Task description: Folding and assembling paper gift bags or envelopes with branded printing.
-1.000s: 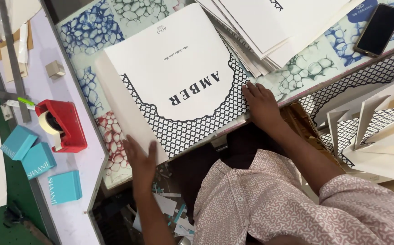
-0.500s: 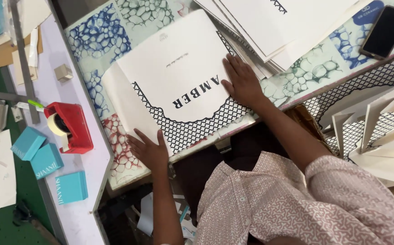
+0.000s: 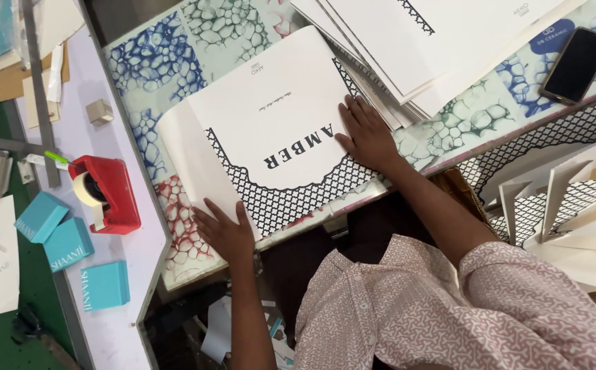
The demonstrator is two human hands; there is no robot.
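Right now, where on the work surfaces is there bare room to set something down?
Bare patterned tabletop above the folded white sheet, and between the sheet stack and the phone. The pale side table is crowded by the red tape dispenser and teal boxes.

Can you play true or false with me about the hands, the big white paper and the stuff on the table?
1. Both hands lie flat on the big white printed sheet. True: left hand, right hand.
2. The red tape dispenser sits on the printed sheet. False: it stands off to the side on the pale side table.
3. The phone is in the right hand. False: it lies alone on the patterned table.
4. Three teal boxes lie near the dispenser. True.
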